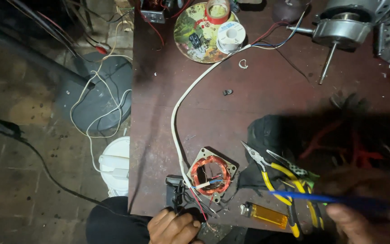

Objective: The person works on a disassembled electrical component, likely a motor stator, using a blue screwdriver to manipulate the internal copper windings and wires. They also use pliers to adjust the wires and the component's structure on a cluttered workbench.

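My left hand point(173, 227) is at the table's near edge, its fingers curled around thin red and black wires point(198, 203) that lead up to a square motor stator with a copper coil point(211, 171). A small black part point(174, 190) lies just above that hand. My right hand point(369, 222) at the bottom right holds a thin blue tool point(303, 197), blurred, pointing left over yellow-handled pliers point(280, 178). An amber lighter point(264, 213) lies between the hands.
A white cable point(180, 101) runs from the stator up to a round patterned plate point(190, 34) with a solder spool and a tape roll. A fan motor with shafts point(341, 29) sits top right. A black tool bag point(290, 133) lies right; a white bucket point(116, 165) stands below the table's left edge.
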